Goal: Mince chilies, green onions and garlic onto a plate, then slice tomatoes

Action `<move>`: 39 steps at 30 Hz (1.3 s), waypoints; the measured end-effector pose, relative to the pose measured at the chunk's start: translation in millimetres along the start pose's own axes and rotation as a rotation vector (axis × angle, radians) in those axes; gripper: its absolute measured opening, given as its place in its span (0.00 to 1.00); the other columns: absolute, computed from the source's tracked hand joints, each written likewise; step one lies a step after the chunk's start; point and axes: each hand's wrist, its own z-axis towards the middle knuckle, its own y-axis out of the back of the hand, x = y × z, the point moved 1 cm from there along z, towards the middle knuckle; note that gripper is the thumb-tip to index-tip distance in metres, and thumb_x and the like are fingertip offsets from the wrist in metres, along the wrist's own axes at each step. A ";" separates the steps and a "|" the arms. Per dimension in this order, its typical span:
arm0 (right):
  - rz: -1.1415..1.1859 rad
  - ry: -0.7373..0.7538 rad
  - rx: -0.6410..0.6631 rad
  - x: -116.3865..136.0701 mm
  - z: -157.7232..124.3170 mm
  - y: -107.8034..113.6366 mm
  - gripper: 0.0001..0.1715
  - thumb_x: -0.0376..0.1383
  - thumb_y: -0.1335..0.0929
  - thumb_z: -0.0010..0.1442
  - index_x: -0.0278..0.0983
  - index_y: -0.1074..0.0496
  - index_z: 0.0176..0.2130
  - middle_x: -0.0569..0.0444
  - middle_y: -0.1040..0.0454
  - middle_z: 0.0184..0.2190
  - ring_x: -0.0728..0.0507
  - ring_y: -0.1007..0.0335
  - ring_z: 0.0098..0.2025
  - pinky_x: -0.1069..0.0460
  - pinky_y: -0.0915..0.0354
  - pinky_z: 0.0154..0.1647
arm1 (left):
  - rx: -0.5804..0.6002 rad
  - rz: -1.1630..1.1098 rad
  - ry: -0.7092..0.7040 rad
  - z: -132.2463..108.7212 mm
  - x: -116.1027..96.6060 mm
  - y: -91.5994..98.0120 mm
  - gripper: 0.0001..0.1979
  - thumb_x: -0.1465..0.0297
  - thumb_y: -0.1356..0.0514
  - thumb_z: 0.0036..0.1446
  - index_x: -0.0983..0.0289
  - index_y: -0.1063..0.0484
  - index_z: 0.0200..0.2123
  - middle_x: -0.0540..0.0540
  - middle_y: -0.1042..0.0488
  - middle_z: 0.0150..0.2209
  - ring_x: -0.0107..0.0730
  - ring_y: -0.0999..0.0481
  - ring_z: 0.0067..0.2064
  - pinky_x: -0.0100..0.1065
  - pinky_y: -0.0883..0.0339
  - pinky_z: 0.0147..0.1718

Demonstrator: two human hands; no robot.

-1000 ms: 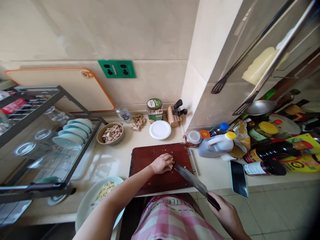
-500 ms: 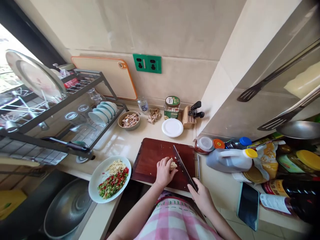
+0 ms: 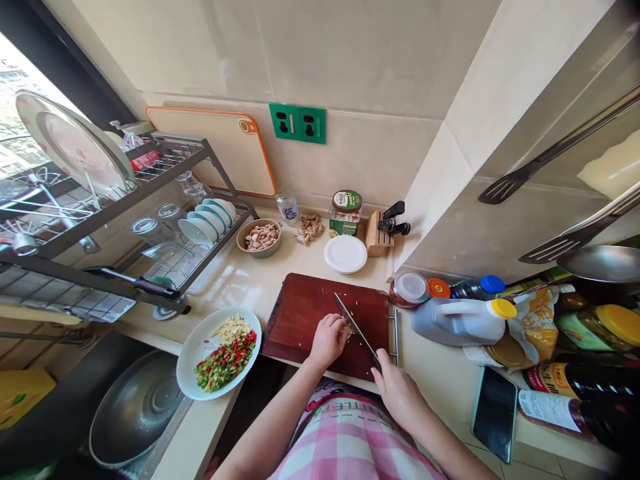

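My left hand (image 3: 329,341) is curled over a small bunch of pale slices (image 3: 346,329), mostly hidden under the fingers; whether they are ginger or garlic I cannot tell. In my right hand (image 3: 400,390) is the handle of a kitchen knife (image 3: 357,330), its blade slanting up and left, close against the left fingertips. Both work over a dark red-brown cutting board (image 3: 305,307) with small pale bits scattered on it. Left of the board, a white plate (image 3: 187,367) holds chopped red and green chillies (image 3: 225,363) beside a heap of pale chopped pieces (image 3: 234,331).
Behind the board are a bowl of garlic cloves (image 3: 260,238), ginger root (image 3: 310,229), a small white plate (image 3: 345,254) and a knife block (image 3: 377,237). Jars, a plastic jug (image 3: 455,327) and a phone (image 3: 495,413) crowd the right. A dish rack (image 3: 200,157) and wok (image 3: 135,407) stand left.
The knife has moved left, from beside the pale slices to right against my left fingers. My left hand has closed further over the slices, and the view has shifted slightly.
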 end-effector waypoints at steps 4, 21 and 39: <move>-0.104 -0.059 0.062 10.8 10.2 -2.2 0.10 0.32 0.44 0.63 0.36 0.42 0.45 0.48 0.24 0.31 0.44 0.27 0.31 0.55 0.49 0.23 | 0.007 -0.032 -0.004 -2.7 4.8 1.6 0.07 0.70 0.45 0.55 0.62 0.30 0.38 0.58 0.30 0.41 0.39 0.31 0.45 0.43 0.35 0.45; 0.070 -0.029 0.046 20.1 13.5 16.4 0.06 0.34 0.44 0.63 0.37 0.43 0.41 0.51 0.26 0.29 0.46 0.29 0.30 0.56 0.50 0.25 | 0.063 -0.004 -0.129 -12.0 11.1 3.8 0.15 0.68 0.41 0.51 0.63 0.35 0.44 0.61 0.36 0.48 0.46 0.37 0.52 0.47 0.39 0.49; 0.041 -0.066 0.052 37.6 14.1 18.6 0.05 0.34 0.43 0.63 0.37 0.42 0.40 0.49 0.25 0.30 0.45 0.27 0.30 0.56 0.49 0.24 | 0.045 -0.057 -0.088 -4.9 13.2 9.4 0.05 0.72 0.46 0.55 0.61 0.32 0.35 0.57 0.34 0.41 0.39 0.34 0.45 0.41 0.37 0.46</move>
